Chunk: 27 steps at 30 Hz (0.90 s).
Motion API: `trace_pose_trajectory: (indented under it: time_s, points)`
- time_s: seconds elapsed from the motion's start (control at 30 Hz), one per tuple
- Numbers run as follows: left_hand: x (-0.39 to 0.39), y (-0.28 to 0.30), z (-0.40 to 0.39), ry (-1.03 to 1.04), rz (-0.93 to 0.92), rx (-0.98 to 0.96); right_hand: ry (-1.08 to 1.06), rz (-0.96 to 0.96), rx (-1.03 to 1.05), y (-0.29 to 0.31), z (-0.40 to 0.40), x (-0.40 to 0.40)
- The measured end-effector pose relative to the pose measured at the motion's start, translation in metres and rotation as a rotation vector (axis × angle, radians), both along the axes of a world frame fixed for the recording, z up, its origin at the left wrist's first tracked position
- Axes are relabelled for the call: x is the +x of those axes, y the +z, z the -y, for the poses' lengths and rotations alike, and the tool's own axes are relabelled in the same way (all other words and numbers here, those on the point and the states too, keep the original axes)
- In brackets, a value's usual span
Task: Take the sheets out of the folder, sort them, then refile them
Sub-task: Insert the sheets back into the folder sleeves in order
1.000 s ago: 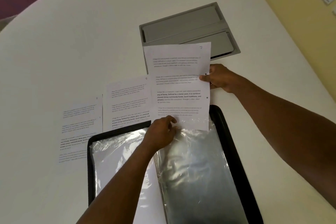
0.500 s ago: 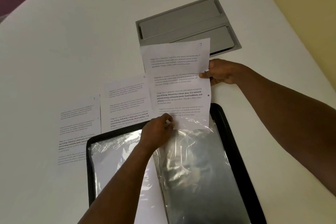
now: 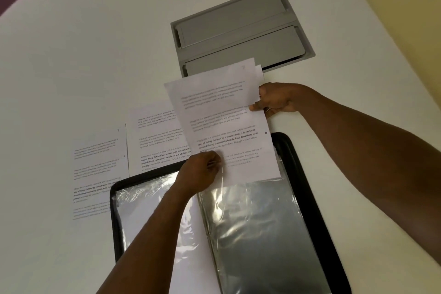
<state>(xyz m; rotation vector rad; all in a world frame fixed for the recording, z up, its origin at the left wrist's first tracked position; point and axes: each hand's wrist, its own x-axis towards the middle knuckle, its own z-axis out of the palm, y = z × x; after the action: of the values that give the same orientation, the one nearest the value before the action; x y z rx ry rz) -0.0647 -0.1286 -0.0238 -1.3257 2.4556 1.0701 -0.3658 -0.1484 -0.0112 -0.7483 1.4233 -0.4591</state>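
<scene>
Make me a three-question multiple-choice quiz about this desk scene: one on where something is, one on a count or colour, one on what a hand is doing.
1. Where is the grey hatch?
A. Set in the table beyond the folder
B. Inside the folder
C. Under the left arm

2. How many sheets lie flat on the table left of the held sheet?
A. None
B. Two
C. Five

3. What is the right hand doing?
A. Resting flat on the table
B. Pointing at the wall
C. Pinching the held sheet's edge

Answers:
1 A, the hatch sits flush in the white table, past the black folder.
2 B, one sheet and a second sheet lie side by side.
3 C, the right hand grips the held sheet at its right edge, while the left hand pinches the plastic sleeve.
</scene>
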Motion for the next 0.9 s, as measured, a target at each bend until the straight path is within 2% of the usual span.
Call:
trace_pose_trajectory:
  time_s: [0.4,0.6,0.8,0.9]
  points:
    - [-0.010,-0.005,0.001,0.175,-0.071,0.182,0.308,-0.063,0.161,-0.011,-0.009,0.004]
    - [-0.022,-0.004,-0.002,0.165,-0.146,0.207,0.064,-0.130,0.053,-0.028,-0.025,0.009]
    - [-0.032,-0.003,-0.005,0.138,-0.153,0.243,0.464,-0.152,0.158,-0.013,-0.039,0.008]
    - [-0.030,-0.006,-0.006,0.193,-0.183,0.232,0.463,-0.173,0.129,-0.010,-0.041,0.011]
